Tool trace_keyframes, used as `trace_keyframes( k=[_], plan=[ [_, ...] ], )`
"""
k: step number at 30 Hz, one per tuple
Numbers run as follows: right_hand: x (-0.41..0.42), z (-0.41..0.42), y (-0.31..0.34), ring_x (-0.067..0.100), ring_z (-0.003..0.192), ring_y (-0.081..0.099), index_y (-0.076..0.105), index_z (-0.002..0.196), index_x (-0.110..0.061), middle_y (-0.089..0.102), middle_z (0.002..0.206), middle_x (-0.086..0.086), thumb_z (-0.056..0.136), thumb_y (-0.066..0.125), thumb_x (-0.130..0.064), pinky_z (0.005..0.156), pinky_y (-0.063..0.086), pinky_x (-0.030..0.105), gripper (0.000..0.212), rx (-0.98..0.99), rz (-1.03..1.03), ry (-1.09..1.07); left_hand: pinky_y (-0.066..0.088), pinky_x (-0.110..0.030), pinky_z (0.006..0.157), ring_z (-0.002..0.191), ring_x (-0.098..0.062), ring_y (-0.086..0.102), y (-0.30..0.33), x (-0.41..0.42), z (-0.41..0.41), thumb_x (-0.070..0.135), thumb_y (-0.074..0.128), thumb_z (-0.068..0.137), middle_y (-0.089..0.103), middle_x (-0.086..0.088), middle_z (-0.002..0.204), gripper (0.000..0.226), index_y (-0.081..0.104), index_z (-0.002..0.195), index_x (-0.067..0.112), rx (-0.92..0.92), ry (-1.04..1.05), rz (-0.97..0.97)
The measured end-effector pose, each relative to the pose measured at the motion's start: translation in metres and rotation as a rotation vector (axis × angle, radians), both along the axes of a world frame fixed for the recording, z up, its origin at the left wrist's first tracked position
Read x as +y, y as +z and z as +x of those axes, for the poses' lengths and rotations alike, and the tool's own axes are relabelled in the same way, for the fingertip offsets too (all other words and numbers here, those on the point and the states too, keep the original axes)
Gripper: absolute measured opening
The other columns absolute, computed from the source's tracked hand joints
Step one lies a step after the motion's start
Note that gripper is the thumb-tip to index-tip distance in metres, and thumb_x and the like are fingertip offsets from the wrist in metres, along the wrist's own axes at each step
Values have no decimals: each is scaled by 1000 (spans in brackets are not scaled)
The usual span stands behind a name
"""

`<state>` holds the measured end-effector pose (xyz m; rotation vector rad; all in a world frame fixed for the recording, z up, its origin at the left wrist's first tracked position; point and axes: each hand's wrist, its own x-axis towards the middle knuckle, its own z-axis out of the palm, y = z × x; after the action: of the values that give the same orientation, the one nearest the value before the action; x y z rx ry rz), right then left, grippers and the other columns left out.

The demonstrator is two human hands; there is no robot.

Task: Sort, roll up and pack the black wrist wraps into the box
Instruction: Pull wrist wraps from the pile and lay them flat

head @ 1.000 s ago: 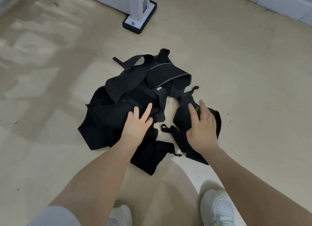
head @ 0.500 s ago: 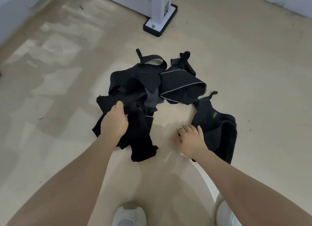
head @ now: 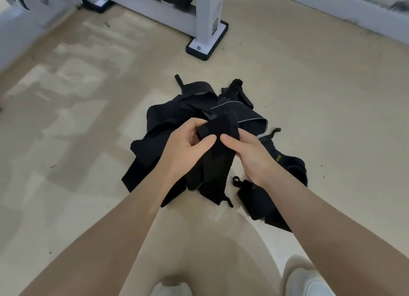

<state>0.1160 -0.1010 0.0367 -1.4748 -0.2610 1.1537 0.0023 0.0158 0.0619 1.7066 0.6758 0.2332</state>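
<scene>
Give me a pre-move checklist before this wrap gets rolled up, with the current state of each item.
1. Both hands on the same wrap: ok. The left hand and right hand both pinch the top of the held wrap.
2. Wrap free of the pile: cannot tell. Its lower end hangs against the pile of wraps.
3. Wrap flat for rolling: not ok. The top is bunched and folded over.
4. Box within reach: cannot tell. No box is in view.
5. Other wraps sorted: not ok. They lie tangled, with the loose wrap apart on the floor.
</scene>
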Motion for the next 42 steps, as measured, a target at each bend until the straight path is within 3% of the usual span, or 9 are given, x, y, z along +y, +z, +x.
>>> trace_keyframes(
  k=[5, 10, 14, 19, 24, 28, 32, 38, 42],
  plan=[
    [-14, 21, 14, 21, 107, 61, 61, 115, -9, 67, 112, 5, 78, 59, -18, 89, 46, 30, 38, 76, 199, -157, 42, -21, 65, 58, -5, 51, 7, -4, 34, 13, 36, 100, 51, -1, 62, 33, 57, 73, 11, 113, 147, -271],
    [-42, 33, 30, 24, 86, 64, 70, 83, -10, 67, 91, 7, 65, 57, -27, 81, 51, 32, 28, 481, 446, -415, 47, -35, 90, 102, -22, 62, -7, -25, 40, 52, 17, 99, 67, -7, 104, 63, 60, 111, 9, 276, 61, -551],
    [-66, 24, 19, 24, 68, 65, 72, 73, -10, 67, 77, 9, 55, 65, -31, 68, 53, 31, 28, 509, 286, -348, 44, -42, 101, 116, -24, 60, -8, -40, 49, 67, 22, 88, 64, -11, 123, 75, 52, 130, 13, -11, 10, -998],
    [-97, 20, -3, 22, 60, 59, 59, 94, -10, 63, 79, 9, 30, 83, -25, 59, 46, 27, 71, 552, 204, -353, 48, -41, 99, 115, -24, 60, -3, -44, 70, 16, 52, 94, 63, -11, 124, 36, 52, 130, 7, -92, -3, -846],
    [-134, 24, 1, 31, 91, 64, 61, 118, -10, 66, 107, 16, 65, 57, -2, 77, 53, 36, 54, 412, 18, -260, 55, -34, 85, 99, -21, 68, -5, -44, 86, 11, 54, 93, 70, -9, 108, 22, 63, 114, 9, -123, 181, -893],
    [-163, 23, 1, 22, 80, 66, 58, 102, -6, 69, 96, 10, 89, 58, -5, 67, 52, 28, 13, 81, -288, -386, 56, -33, 82, 97, -21, 68, -8, -46, 107, 11, 54, 94, 72, -10, 101, 17, 66, 105, 8, -182, 299, -992],
    [-179, 30, 3, 21, 82, 60, 56, 87, -10, 65, 88, 3, 90, 60, -8, 62, 45, 22, 5, -186, -566, -108, 52, -38, 92, 106, -26, 64, -2, -80, 122, 10, 51, 95, 69, -13, 111, 26, 61, 119, 5, -92, 136, -999],
    [-179, 57, 23, 24, 99, 68, 52, 124, -29, 68, 114, -1, 96, 49, -38, 78, 56, 35, 30, 31, -348, 185, 54, -36, 88, 107, -24, 64, 4, -111, 150, 13, 54, 94, 65, -12, 119, 35, 52, 129, 8, -123, -16, -924],
    [-177, 61, 23, 19, 101, 65, 50, 128, -20, 65, 116, -1, 95, 48, -43, 72, 53, 23, 40, -169, -227, -74, 53, -41, 91, 98, -23, 66, 11, -143, 158, 3, 57, 91, 67, -6, 107, 33, 54, 120, 18, -41, -198, -663]
  ],
)
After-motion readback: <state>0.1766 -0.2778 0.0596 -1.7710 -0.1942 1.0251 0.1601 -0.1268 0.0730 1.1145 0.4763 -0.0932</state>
